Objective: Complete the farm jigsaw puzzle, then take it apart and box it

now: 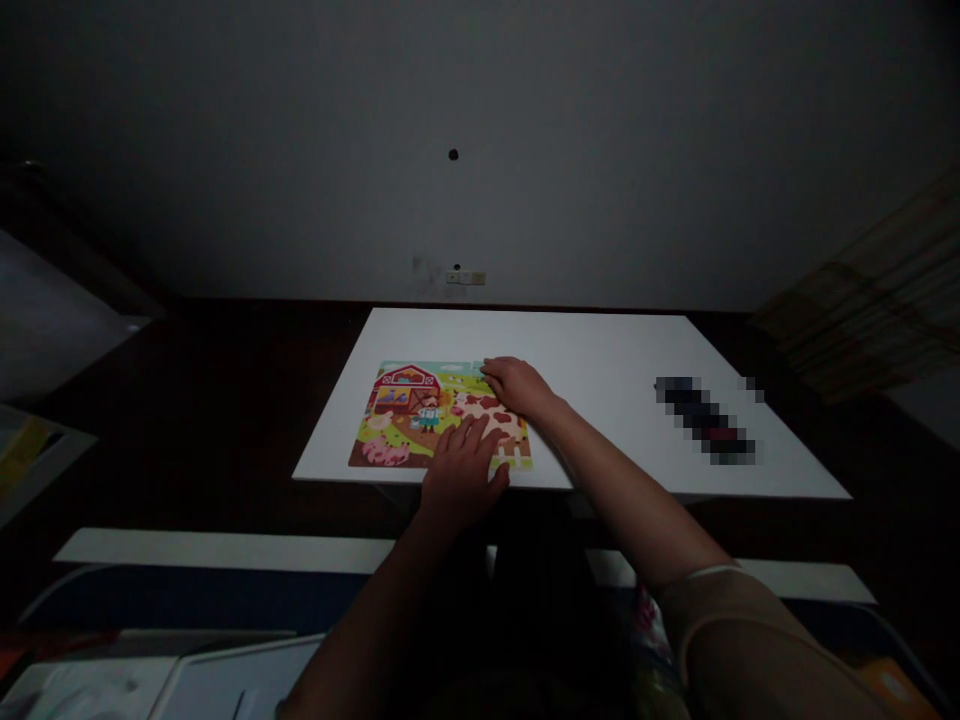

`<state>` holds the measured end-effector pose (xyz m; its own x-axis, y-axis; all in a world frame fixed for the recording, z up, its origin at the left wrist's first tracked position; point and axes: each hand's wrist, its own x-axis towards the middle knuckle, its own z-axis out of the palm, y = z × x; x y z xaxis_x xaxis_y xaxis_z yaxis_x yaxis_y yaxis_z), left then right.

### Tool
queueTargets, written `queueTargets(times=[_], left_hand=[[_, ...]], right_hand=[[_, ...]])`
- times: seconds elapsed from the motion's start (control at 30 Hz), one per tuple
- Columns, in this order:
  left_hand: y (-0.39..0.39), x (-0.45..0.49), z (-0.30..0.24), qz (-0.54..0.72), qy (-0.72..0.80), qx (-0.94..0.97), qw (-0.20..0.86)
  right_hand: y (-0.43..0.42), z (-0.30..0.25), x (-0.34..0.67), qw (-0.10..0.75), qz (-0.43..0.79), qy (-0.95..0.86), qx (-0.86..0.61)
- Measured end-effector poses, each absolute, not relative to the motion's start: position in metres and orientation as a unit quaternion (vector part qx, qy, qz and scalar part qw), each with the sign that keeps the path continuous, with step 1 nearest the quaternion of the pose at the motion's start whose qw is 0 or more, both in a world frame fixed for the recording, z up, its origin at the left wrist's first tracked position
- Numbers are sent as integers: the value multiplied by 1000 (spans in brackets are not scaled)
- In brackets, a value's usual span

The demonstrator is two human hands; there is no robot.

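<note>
A farm-picture jigsaw puzzle (pixel 405 415) lies flat near the left end of the white table, showing a red barn, a farmer, pigs and a cow. My left hand (pixel 465 465) rests over its lower edge, palm down with the fingers spread. At the upper right corner, my right hand (pixel 519 385) has its fingers bent together over a puzzle piece (pixel 478 367). A thin gap shows between this piece and the top edge beside it. Most of the piece is hidden under the fingers.
On the right part of the white table (pixel 600 350) lies a dark, pixelated object (pixel 705 420). A wall socket (pixel 465 277) sits low on the wall behind. Below the table's front edge runs a white strip (pixel 225 548), with a light tray-like object (pixel 240 680) at the lower left.
</note>
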<state>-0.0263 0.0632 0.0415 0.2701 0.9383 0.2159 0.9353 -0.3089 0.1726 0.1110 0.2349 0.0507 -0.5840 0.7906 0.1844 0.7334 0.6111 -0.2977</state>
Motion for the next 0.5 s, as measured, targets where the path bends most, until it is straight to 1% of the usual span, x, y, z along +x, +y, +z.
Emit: queueTargets(times=[0.1, 0.23, 0.4, 0.5], left_hand=[[64, -26, 41, 142, 587, 797, 5], [63, -26, 41, 148, 588, 795, 5], [63, -26, 41, 153, 587, 795, 4], [63, -26, 41, 156, 588, 794, 7]], right_hand=[[238, 46, 110, 166, 88, -883, -430], [239, 48, 108, 139, 94, -890, -425], [225, 49, 110, 96, 49, -916, -386], [215, 41, 109, 69, 57, -910, -404]])
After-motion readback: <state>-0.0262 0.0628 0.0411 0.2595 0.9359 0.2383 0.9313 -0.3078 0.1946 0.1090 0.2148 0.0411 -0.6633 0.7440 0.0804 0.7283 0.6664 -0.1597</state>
